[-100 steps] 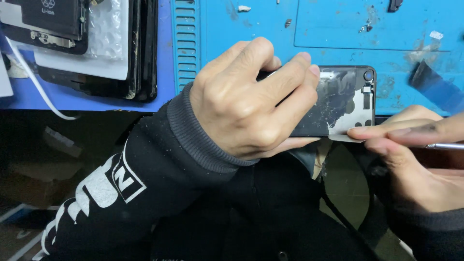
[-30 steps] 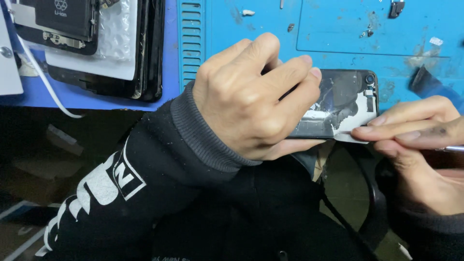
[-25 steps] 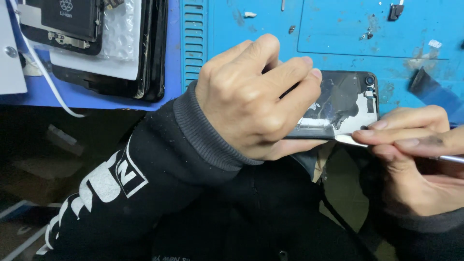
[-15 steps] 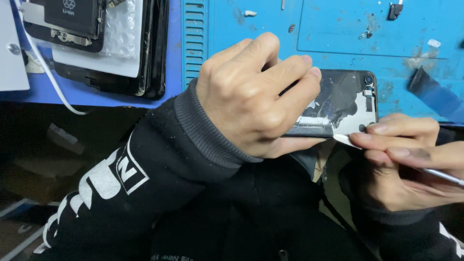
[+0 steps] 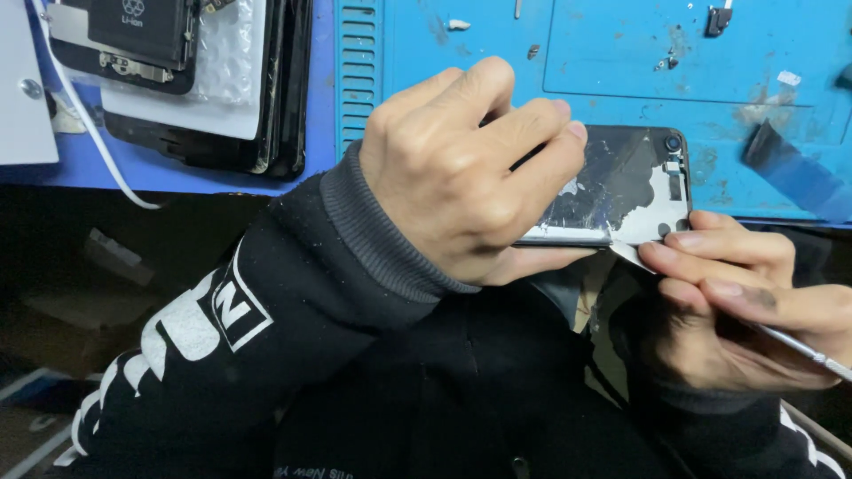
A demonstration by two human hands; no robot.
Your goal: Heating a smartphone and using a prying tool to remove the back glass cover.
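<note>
Compared with the frame 3.3 seconds back, the right hand point(image 5: 745, 306) had dropped lower and turned, so its thin metal tool point(image 5: 803, 349) now slanted down to the right while the flat tip stayed at the near edge of the phone point(image 5: 621, 191). Its grip was pressed together, the fingers pinching the tool's shaft. The left hand point(image 5: 466, 173) had barely shifted; its grip was clamped over the phone, fingers on the upper face and thumb underneath.

The phone lay half over the near edge of the blue mat point(image 5: 497, 53) on the tabletop, its right end with the small round camera lens exposed. Its dark glass back was shattered, a web of cracks running across it, and pale patches showed where shards had already come away.

Judged from this, the phone would handle as light and stiff, but the broken glass looked brittle and sharp, likely to flake under pressure. The metal side frame seemed the safer place to hold, away from the cracked face.

At the far left, a stack of dark phone parts point(image 5: 195, 80) and a white cable point(image 5: 84, 115) rested beyond the mat.
</note>
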